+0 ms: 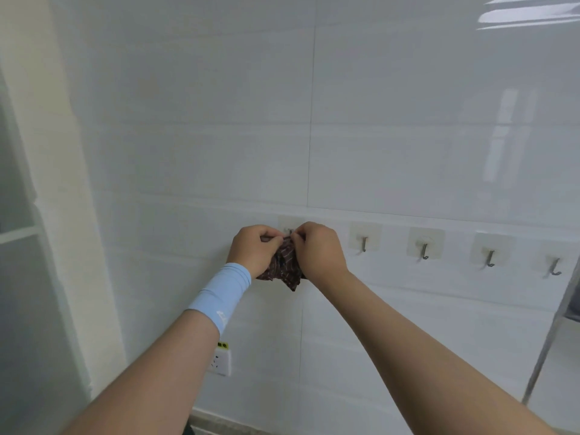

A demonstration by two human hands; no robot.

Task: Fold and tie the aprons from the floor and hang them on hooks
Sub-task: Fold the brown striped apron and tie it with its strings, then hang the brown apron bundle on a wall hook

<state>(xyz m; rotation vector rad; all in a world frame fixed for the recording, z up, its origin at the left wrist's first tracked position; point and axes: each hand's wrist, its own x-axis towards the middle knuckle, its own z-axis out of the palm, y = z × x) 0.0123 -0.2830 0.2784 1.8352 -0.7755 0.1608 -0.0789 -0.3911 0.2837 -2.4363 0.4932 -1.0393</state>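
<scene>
A folded dark brown patterned apron (pixel 286 265) is bunched against the white tiled wall at the leftmost adhesive hook (pixel 289 226). My left hand (pixel 255 249), with a light blue wristband below it, pinches the apron's top from the left. My right hand (pixel 318 249) pinches it from the right, fingertips meeting just under the hook's pad. The hook's metal part is mostly hidden behind my fingers. Only the apron's lower folds show between and below my hands.
Several bare metal hooks on clear pads run rightward along the wall: one (pixel 364 243), another (pixel 424 251), a third (pixel 490 257). A white wall socket (pixel 221 361) sits low under my left forearm. A metal rack post (pixel 552 334) stands at the right.
</scene>
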